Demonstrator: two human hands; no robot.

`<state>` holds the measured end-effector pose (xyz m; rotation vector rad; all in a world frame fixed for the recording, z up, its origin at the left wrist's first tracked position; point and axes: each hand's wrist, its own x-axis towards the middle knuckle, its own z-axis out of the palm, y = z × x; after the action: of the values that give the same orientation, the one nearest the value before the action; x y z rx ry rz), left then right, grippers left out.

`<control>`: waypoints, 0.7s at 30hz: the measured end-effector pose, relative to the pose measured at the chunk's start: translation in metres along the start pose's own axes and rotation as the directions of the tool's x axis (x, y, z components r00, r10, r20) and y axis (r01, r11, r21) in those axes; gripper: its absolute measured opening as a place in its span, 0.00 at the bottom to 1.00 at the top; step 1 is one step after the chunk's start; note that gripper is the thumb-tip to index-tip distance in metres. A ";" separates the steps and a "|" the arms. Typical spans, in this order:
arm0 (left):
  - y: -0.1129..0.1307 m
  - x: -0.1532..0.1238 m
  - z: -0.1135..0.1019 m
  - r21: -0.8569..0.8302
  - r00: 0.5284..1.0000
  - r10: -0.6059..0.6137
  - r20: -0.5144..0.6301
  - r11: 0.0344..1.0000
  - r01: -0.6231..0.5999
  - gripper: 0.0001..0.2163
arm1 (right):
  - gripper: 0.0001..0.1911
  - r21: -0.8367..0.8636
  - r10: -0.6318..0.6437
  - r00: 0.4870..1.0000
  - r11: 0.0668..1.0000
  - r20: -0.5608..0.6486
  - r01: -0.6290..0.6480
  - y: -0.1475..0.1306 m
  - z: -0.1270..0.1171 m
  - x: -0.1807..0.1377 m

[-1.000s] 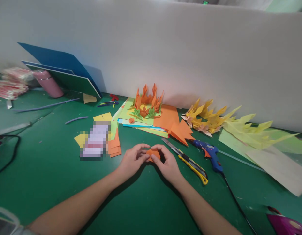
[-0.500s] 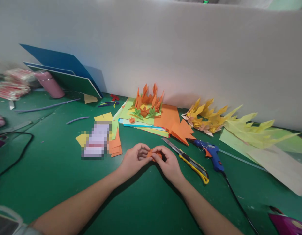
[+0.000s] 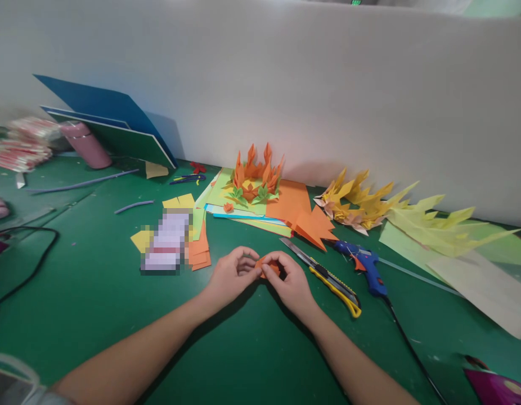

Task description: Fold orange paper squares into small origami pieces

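Note:
Between my two hands is a small piece of orange paper (image 3: 270, 270), partly covered by the fingers. My left hand (image 3: 234, 274) pinches its left edge with thumb and fingertips. Thumb and fingers of my right hand (image 3: 291, 281) grip it from the other side. Just right of that hand lies a yellow utility knife (image 3: 334, 288), blade out. Left of my left hand are orange paper pieces (image 3: 199, 253) and a blurred-out pale object (image 3: 167, 242). An orange folded-paper crown (image 3: 257, 177) with green paper leaves stands on coloured sheets beyond the hands.
A blue glue gun (image 3: 368, 267) with a cord lies at right. Behind it are a yellow paper crown (image 3: 357, 199) and pale green cut paper (image 3: 446, 219). At back left, a pink bottle (image 3: 86, 146) leans by blue and green boards (image 3: 117, 135). A white partition (image 3: 311, 84) closes the back.
Both hands stay in nearly the same place. The orange paper has turned slightly between the fingers, and a little more of it shows under my right hand.

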<state>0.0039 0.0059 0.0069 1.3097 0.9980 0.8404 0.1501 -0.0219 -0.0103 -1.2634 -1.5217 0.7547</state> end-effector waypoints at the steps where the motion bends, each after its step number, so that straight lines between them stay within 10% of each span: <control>1: 0.000 0.000 0.000 -0.011 1.000 -0.007 0.000 1.000 0.007 0.12 | 0.03 0.003 0.002 1.000 1.000 0.002 -0.002 -0.001 0.000 0.000; 21: 0.007 0.000 0.000 -0.037 0.989 -0.098 -0.113 0.995 0.094 0.14 | 0.15 0.372 0.088 0.994 0.922 0.063 -0.105 0.003 0.000 -0.002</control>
<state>0.0041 0.0068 0.0139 1.1876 1.1244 0.8619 0.1510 -0.0236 -0.0135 -1.0419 -1.2783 1.0881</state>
